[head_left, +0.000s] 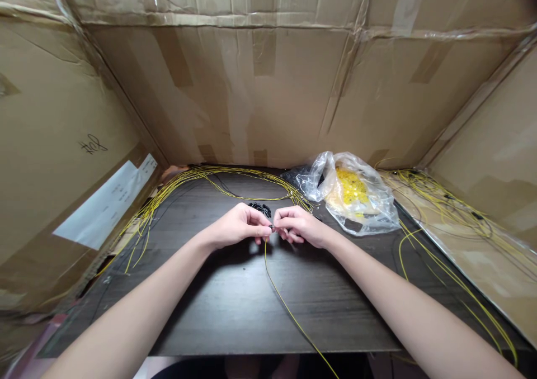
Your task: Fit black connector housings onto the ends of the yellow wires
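Cardboard walls (218, 88) stand around a dark wood desk (218, 306). Yellow wires (197, 172) lie in loops along the far edge of the desk, and a clear plastic bag (356, 200) sits near the far right corner. A small heap of black plugs (260, 209) lies just past the hands. The left hand (237, 226) and right hand (298, 226) meet in the middle, their fingers (285, 218) pinching a tiny black plug (272, 228). Its thin yellow wire (282, 301) runs down toward the near edge, slanting right, closer to the right arm (419, 312).

Makeshift workbench (235, 312) walled by cardboard (218, 88)
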Motion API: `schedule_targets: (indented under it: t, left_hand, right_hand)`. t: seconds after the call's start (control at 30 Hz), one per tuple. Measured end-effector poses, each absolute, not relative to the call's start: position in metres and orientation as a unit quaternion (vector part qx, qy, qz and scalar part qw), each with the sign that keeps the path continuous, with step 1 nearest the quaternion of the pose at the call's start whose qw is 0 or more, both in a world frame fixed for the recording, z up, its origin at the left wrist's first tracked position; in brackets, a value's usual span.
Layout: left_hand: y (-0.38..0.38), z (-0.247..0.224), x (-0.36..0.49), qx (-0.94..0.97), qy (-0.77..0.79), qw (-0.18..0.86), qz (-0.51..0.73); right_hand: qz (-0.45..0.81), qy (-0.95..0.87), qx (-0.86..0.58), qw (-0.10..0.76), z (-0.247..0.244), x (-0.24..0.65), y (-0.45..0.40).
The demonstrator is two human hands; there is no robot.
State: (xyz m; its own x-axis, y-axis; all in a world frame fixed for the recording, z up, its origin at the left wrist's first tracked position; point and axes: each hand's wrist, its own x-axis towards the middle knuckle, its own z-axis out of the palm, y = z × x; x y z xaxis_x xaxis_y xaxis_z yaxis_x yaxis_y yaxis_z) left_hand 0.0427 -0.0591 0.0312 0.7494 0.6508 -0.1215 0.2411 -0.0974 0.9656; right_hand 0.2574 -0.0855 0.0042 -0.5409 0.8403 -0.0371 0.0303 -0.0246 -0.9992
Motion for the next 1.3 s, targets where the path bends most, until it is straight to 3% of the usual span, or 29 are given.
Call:
schedule_targets:
  t: [0.83,1.3]
  left_hand:
    - [-0.0584,0.0314,0.0395,0.713,0.306,0.61,0.16]
    - [-0.0561,0.0292,0.0406,0.711,0.326,0.596,0.183]
  right_hand:
    - [0.611,-0.646,-0.32,0.328,0.0086,0.2621,-0.0876]
    - [0.514,-0.676,-0.375,0.372,0.0101,0.2562,-0.091]
